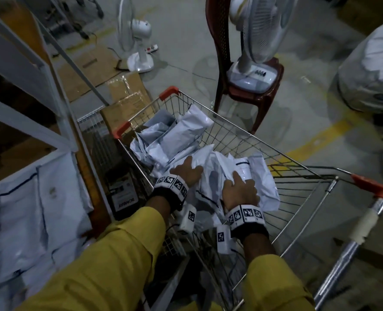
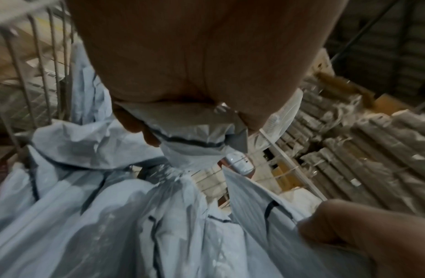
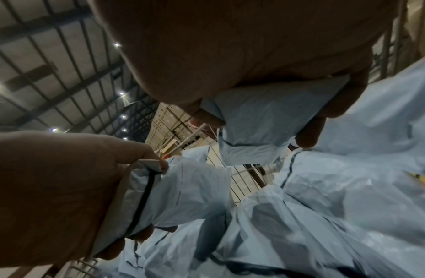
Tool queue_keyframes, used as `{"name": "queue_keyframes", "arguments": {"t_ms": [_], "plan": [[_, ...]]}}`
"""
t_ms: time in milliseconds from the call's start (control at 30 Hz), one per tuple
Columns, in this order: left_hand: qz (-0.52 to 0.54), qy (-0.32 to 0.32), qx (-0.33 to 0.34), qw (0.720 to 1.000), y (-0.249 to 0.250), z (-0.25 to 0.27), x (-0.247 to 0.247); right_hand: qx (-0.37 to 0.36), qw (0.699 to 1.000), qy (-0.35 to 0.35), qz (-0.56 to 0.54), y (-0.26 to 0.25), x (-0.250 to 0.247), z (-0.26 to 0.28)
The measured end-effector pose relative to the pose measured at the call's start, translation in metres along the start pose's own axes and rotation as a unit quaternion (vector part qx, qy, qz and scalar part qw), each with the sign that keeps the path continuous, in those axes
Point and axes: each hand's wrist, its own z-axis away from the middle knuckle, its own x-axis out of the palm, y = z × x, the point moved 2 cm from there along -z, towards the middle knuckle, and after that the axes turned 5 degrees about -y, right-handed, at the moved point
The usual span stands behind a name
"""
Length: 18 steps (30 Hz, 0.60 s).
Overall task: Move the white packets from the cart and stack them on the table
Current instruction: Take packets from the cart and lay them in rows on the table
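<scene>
We note white packets [image 1: 177,140] with dark seal lines, crumpled, heaped loosely in the wire cart [image 1: 282,153], some tilted against its far end, more white packets stacked flat on the table [image 1: 29,198] at left.

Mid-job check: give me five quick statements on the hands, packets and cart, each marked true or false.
1. Both hands are inside the cart. True.
2. The left hand grips a packet. True.
3. The right hand hangs empty. False: it grips a packet.
4. The cart holds only one packet. False: a pile of packets lies in it.
5. A fan stands on the red chair beyond the cart. True.
</scene>
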Motion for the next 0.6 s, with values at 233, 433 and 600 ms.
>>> {"name": "queue_keyframes", "arguments": {"t_ms": [233,433,600], "plan": [[0.049,0.089,0.057,0.993,-0.010,0.077,-0.025,-0.079,0.992,0.102,0.013,-0.021,-0.031,0.060],[0.100,0.204,0.119,0.967,-0.030,0.146,-0.038,-0.118,0.983,0.140,0.032,-0.037,-0.044,0.123],[0.149,0.290,0.111,0.939,-0.044,0.209,-0.033,-0.146,0.974,0.166,0.044,-0.036,-0.050,0.179]]}}
